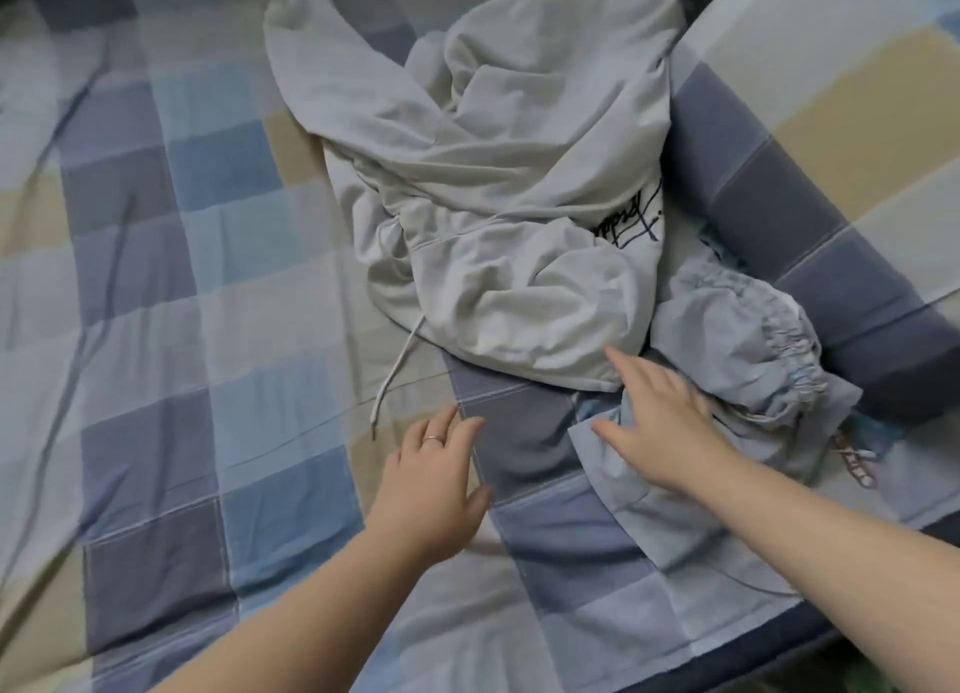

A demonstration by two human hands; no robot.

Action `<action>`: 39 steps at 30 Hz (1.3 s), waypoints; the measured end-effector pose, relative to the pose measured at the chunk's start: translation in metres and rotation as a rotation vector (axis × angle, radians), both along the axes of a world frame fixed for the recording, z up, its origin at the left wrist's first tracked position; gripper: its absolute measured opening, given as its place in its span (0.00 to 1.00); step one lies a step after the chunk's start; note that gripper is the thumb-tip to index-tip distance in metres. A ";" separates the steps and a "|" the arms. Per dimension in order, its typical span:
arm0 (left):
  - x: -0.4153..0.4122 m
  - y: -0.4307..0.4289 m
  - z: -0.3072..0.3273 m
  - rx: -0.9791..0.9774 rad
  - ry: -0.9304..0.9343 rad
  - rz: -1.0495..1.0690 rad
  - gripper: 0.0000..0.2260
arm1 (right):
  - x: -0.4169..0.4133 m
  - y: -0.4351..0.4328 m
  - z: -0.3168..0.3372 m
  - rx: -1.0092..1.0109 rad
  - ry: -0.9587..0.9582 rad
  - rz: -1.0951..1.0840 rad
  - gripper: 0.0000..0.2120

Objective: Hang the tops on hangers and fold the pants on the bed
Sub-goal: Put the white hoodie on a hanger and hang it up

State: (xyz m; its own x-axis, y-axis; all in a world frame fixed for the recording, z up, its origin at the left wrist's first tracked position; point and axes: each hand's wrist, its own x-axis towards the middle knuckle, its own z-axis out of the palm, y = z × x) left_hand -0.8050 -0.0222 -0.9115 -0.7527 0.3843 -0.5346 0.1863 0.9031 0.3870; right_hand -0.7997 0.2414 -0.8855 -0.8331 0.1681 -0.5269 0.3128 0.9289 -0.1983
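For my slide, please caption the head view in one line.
Left hand and right hand, both open, reach over a checked bedsheet toward a grey hoodie and light-blue pants.

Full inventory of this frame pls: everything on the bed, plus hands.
hoodie: 1, pale grey with black print, crumpled, centre of bed toward the far side
cord: 1, grey, trails from the hoodie's near edge onto the sheet
blue garment: 1, light blue, gathered band, bunched right of the hoodie's near edge; type unclear
sheet: 1, blue, grey and beige checks, covers the bed
quilt: 1, same checks, raised fold along the right side
ring: 1, thin, pale, on a left-hand finger
left hand: 1, fingers straight, over the sheet near the cord's end, holds nothing
right hand: 1, fingers spread, on the blue garment, blurred
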 end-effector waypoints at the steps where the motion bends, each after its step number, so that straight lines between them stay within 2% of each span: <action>1: -0.012 0.005 -0.024 0.001 0.023 -0.012 0.34 | -0.012 0.000 -0.024 0.044 0.019 0.017 0.43; 3: -0.044 0.018 -0.064 0.009 0.125 -0.048 0.37 | -0.038 -0.001 -0.066 0.147 0.064 0.058 0.48; 5: -0.074 0.030 -0.096 -0.001 0.262 -0.069 0.40 | -0.058 -0.004 -0.101 0.220 0.081 0.071 0.49; 6: -0.089 0.036 -0.109 -0.011 0.324 -0.067 0.41 | -0.065 -0.005 -0.116 0.242 0.090 0.063 0.46; 8: -0.114 0.045 -0.129 -0.037 0.401 -0.066 0.38 | -0.075 -0.007 -0.138 0.282 0.142 0.063 0.30; 10: -0.131 0.049 -0.139 -0.081 0.450 -0.083 0.27 | -0.079 -0.009 -0.148 0.311 0.230 0.064 0.14; 11: -0.134 0.050 -0.140 -0.099 0.474 -0.090 0.20 | -0.079 -0.010 -0.149 0.302 0.269 0.051 0.10; 13: -0.134 0.047 -0.135 -0.075 0.484 -0.061 0.13 | -0.079 -0.013 -0.140 0.225 0.318 0.020 0.06; 16: -0.125 0.037 -0.108 0.082 0.394 0.075 0.08 | -0.072 -0.019 -0.107 0.118 0.404 0.032 0.03; 19: -0.121 0.022 -0.063 0.182 0.340 0.174 0.05 | -0.067 -0.025 -0.056 0.086 0.492 0.070 0.03; 22: -0.114 0.009 -0.004 0.230 0.270 0.231 0.06 | -0.064 -0.032 0.003 0.069 0.476 0.090 0.07; 28: -0.077 -0.004 0.149 0.421 0.115 0.438 0.07 | -0.048 -0.049 0.143 -0.013 0.478 0.039 0.08; 34: -0.070 -0.016 0.347 0.635 0.220 0.529 0.07 | -0.045 -0.067 0.319 -0.128 0.666 -0.002 0.07; 39: -0.054 -0.030 0.457 0.766 0.352 0.535 0.11 | -0.041 -0.077 0.430 -0.223 0.826 0.024 0.07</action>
